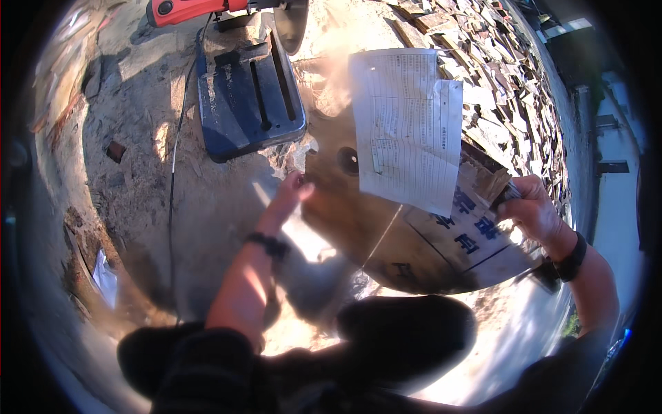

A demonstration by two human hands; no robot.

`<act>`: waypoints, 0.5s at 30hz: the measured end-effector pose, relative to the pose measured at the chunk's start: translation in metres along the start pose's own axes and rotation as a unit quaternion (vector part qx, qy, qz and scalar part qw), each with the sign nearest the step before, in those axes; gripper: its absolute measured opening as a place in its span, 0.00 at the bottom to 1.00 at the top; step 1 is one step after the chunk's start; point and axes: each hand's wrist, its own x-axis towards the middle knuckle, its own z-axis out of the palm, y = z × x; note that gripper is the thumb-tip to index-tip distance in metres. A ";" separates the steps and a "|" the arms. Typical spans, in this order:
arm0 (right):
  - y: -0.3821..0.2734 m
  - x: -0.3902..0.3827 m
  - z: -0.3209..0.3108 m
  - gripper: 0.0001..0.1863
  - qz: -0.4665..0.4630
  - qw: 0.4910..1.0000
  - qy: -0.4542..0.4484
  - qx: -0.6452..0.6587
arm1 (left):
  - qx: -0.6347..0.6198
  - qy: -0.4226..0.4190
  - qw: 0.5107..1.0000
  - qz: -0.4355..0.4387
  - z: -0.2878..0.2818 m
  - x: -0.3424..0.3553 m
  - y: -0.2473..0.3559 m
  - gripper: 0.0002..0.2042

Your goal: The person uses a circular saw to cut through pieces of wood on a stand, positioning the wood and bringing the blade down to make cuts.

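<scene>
A brown cardboard box [338, 207] with dark printed characters and a round hole lies tilted in front of me. A white printed sheet of paper [407, 131] covers part of its top, and a thin pale string hangs across its side. My right hand [531, 207] is closed on the box's right edge, beside a torn brown piece. At the left edge is my left hand [289, 196], its fingers curled and slightly blurred. Whether those fingers pinch anything is hidden. Both wrists wear dark bands.
A cut-off saw with a dark slotted base [248, 103] and a red handle [186, 10] stands ahead on the left, its cord [172, 186] running toward me. Wood scraps [496, 83] pile up at the far right. A white scrap [105, 279] lies on the dusty ground.
</scene>
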 end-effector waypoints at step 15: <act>0.023 0.213 0.066 0.21 -0.125 0.964 0.065 -0.226 | -0.149 0.422 0.894 -0.031 -0.103 -0.085 -0.011 0.22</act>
